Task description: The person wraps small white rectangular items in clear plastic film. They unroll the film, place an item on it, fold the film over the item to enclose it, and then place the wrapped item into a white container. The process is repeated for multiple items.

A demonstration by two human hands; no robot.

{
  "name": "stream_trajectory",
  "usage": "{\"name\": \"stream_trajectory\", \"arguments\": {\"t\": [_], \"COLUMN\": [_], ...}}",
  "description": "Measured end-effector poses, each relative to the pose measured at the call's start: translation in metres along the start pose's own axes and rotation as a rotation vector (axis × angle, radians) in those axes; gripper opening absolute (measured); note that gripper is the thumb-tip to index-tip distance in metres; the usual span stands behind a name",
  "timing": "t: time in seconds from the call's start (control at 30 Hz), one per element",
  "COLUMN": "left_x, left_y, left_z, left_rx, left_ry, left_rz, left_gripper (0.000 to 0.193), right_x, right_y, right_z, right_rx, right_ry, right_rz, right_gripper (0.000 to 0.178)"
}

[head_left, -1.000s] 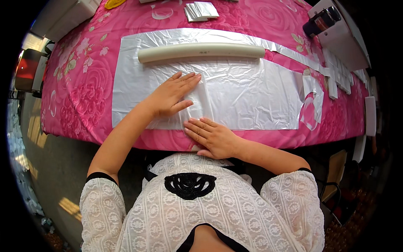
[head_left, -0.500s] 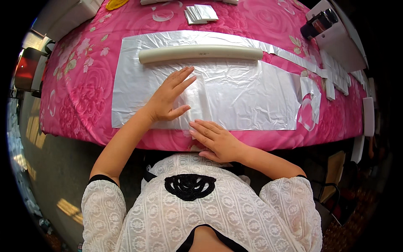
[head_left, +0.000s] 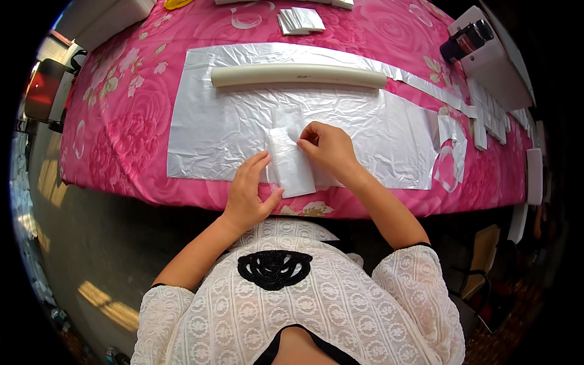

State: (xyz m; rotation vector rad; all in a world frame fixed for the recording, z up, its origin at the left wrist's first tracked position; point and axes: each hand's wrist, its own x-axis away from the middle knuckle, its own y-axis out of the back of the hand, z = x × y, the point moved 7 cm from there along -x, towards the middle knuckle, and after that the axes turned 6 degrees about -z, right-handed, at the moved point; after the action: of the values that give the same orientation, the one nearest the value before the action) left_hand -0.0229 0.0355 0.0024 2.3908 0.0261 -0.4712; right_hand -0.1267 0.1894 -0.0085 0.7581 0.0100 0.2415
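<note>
A narrow folded piece of translucent plastic film (head_left: 291,165) lies on a wrinkled silver sheet (head_left: 377,137), its near end reaching over the sheet's front edge. My left hand (head_left: 246,190) rests along the film's left side, thumb by the near corner, fingers stretched and apart. At the film's right edge, about midway up, my right hand (head_left: 331,151) has thumb and forefinger closed in a pinch on it. The fingertips hide exactly how much film they grip. Beyond both hands, a long white tube (head_left: 295,75) lies across the silver sheet.
A pink floral cloth (head_left: 131,131) covers the table. Folded silver packets (head_left: 301,20) sit at the back. To the right are silver scraps (head_left: 451,149), white strips (head_left: 486,112), a dark flask (head_left: 467,40) and a white box (head_left: 496,67).
My right hand has moved up from the film's near end to pinch its right edge. My left hand has come down nearer me. The film's near part now shows folded and shifted nearer.
</note>
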Motion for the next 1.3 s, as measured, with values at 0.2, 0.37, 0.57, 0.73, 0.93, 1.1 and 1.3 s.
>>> {"name": "stream_trajectory", "arguments": {"t": [0.2,0.37,0.57,0.73,0.93,1.1,1.3], "left_x": [-0.01,-0.027,-0.04,-0.024,-0.013,-0.045,-0.043], "left_y": [-0.002,-0.018,-0.015,0.008,0.013,-0.023,-0.059], "left_z": [0.005,0.01,0.003,-0.044,-0.016,0.009,-0.005], "left_rx": [0.044,0.173,0.562,0.4,0.347,-0.117,-0.375], "left_ry": [0.05,0.268,0.232,-0.545,-0.409,-0.38,-0.474], "left_rz": [-0.063,-0.05,-0.123,0.057,0.372,0.379,0.497], "left_gripper": [0.073,0.085,0.083,0.064,0.049,0.062,0.073], "right_x": [-0.033,-0.06,-0.064,-0.081,-0.032,-0.007,-0.012], "right_y": [0.021,0.009,0.006,0.06,0.08,0.025,0.009], "right_z": [0.0,0.01,0.003,-0.023,0.008,0.022,0.006], "right_rx": [-0.012,0.253,-0.071,-0.439,0.231,0.311,0.32], "right_ry": [-0.047,-0.05,0.002,-0.008,0.567,0.893,0.818], "right_rz": [-0.121,0.032,-0.038,-0.372,-0.644,-0.139,0.024], "right_gripper": [0.026,0.028,0.023,0.021,0.036,0.038,0.044]}}
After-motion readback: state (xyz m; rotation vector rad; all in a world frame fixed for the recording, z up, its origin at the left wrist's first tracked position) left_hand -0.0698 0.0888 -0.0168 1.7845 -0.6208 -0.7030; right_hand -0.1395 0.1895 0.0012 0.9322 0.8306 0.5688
